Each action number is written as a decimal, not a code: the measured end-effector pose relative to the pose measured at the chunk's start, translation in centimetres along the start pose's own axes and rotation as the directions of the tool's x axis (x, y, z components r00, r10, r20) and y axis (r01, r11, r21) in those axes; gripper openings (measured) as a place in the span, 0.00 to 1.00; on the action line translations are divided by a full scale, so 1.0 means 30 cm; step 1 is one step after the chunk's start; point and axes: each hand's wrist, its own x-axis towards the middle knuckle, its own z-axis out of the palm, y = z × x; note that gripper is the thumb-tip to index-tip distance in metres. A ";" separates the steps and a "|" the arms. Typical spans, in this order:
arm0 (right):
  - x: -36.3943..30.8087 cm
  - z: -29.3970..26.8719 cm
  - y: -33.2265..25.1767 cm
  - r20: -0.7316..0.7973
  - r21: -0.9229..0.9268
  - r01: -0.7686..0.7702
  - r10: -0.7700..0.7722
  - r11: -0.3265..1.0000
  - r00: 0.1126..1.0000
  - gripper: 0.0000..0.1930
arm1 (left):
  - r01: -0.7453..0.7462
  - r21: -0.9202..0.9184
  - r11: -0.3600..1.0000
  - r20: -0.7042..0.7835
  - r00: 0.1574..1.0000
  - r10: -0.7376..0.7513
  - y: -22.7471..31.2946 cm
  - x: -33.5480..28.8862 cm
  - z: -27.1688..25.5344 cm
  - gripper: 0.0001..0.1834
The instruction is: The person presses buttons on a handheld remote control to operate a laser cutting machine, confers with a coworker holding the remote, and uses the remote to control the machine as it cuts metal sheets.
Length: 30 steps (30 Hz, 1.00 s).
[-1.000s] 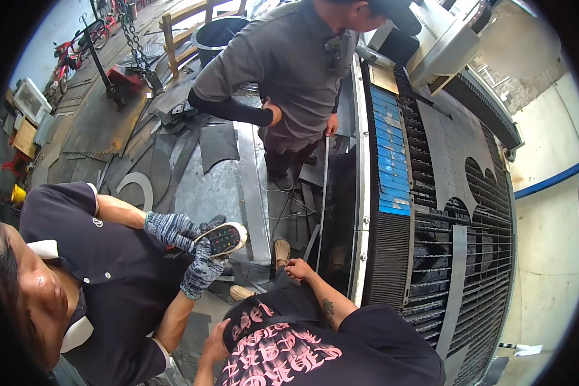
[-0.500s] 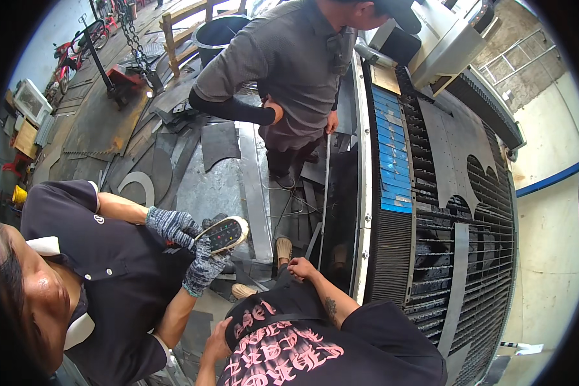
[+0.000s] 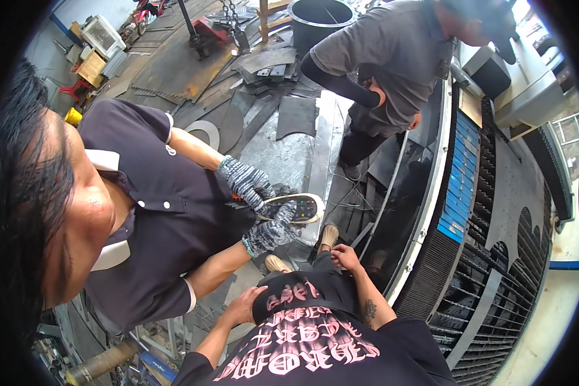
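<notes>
My left hand (image 3: 241, 306) rests against my left hip beside the hem of my black T-shirt (image 3: 296, 350), fingers laid flat and partly hidden. My right hand (image 3: 346, 257) is loosely closed by my right thigh, with nothing visible in it. In front of me on the left, a co-worker in a dark polo shirt (image 3: 167, 167) wears grey knitted gloves (image 3: 271, 237). Both gloved hands hold a handheld remote control (image 3: 307, 208) with a pale rim and coloured buttons on a black face. My hands are apart from it.
A person in a grey shirt (image 3: 392, 58) stands ahead by a cutting machine's slatted bed (image 3: 489, 283), hand on hip. Metal sheet offcuts (image 3: 297, 117) cover the floor. A black tub (image 3: 321, 26) and a red pallet jack (image 3: 212, 32) stand farther back; a brownish cylinder (image 3: 103, 363) lies lower left.
My view has swung left, so the co-workers and machine sit farther right in it. My hands keep the same pose, and the co-worker still holds the remote control.
</notes>
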 end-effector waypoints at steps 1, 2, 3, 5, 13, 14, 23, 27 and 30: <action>-0.005 -0.001 0.002 0.011 0.022 0.005 -0.005 1.000 1.000 0.10 | -0.010 0.007 1.000 0.008 1.000 0.010 -0.004 0.009 0.000 0.62; 0.009 -0.003 0.005 0.022 0.038 0.014 -0.014 0.999 1.000 0.10 | -0.039 0.004 0.999 0.017 0.999 0.039 -0.005 0.006 -0.002 0.62; 0.025 0.004 0.011 0.046 0.036 0.008 -0.010 0.999 0.999 0.09 | 0.001 0.022 1.000 0.010 1.000 -0.002 0.004 0.004 -0.009 0.61; 0.049 0.058 -0.011 0.024 -0.022 0.033 -0.032 0.999 0.999 0.10 | 0.028 0.017 0.999 -0.026 0.999 -0.027 0.013 -0.008 -0.017 0.59; 0.027 0.017 0.009 -0.062 -0.105 -0.012 0.006 0.994 0.998 0.09 | -0.002 0.001 1.000 -0.030 1.000 0.002 0.023 0.000 -0.023 0.52; 0.026 0.010 0.024 -0.063 -0.103 -0.010 0.004 0.995 0.998 0.09 | 0.004 -0.009 1.000 -0.026 1.000 -0.004 0.026 0.003 -0.027 0.52; 0.008 0.014 0.068 -0.094 -0.134 -0.055 0.042 0.990 0.995 0.10 | 0.036 -0.034 0.999 -0.021 0.999 -0.037 0.033 -0.004 -0.045 0.53; 0.029 0.019 0.039 -0.032 -0.175 0.019 -0.025 0.984 0.999 0.10 | 0.011 -0.049 0.999 -0.032 0.999 -0.012 0.005 -0.011 -0.030 0.55; -0.112 0.033 -0.206 0.084 0.062 0.193 -0.198 0.979 0.977 0.18 | 0.004 0.027 1.000 -0.009 1.000 -0.003 -0.027 0.018 -0.024 0.60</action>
